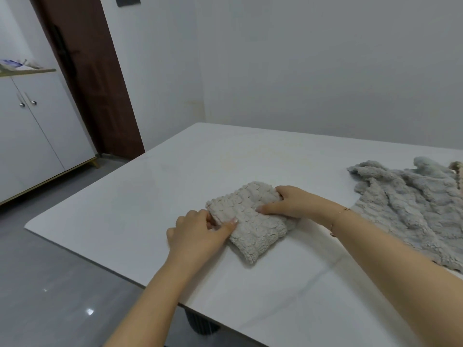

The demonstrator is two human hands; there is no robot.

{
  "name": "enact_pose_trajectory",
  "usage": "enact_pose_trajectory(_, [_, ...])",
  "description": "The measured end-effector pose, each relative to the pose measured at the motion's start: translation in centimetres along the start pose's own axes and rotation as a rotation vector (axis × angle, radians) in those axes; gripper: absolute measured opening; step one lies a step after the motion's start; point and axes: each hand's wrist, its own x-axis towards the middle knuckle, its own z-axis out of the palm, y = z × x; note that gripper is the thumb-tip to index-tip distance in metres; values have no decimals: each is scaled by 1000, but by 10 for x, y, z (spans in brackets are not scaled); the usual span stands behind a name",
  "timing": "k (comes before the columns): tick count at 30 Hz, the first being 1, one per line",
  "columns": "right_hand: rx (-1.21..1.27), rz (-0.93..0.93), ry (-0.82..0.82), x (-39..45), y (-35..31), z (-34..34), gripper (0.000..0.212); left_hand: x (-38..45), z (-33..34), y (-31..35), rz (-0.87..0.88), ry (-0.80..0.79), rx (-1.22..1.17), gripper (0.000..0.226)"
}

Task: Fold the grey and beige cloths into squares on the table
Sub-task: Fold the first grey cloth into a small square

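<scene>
The left hand (198, 230) pinches the near-left edge of the beige cloth (250, 221), thumb on top, fingers curled at the fold. The right hand (288, 202) grips its far-right edge, thumb flat across the top. That cloth lies folded, mid-table (150, 196), its long axis running from far-left to near-right. The grey cloth (411, 204) lies rumpled at the right, apart from both hands.

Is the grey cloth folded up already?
No, the grey cloth lies crumpled on the table, while both hands hold the folded beige cloth.
</scene>
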Motion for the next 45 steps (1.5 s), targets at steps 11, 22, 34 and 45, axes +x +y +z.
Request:
enact_pose_trajectory(11, [958,-17,82,39,-13,20,55,54,-9,-10,-69,-24,-1139,31])
enact_pose_trajectory(22, [1213,-140,256,129,-82,70,90,171,-39,-75,-57,38,-1319,28])
enact_pose_trajectory(34, [836,-228,381,213,-112,87,54,279,-52,-121,-94,86,-1221,8])
enact_pose_trajectory(45, [629,-186,475,232,-119,93,49,317,-42,-133,48,181,-730,13])
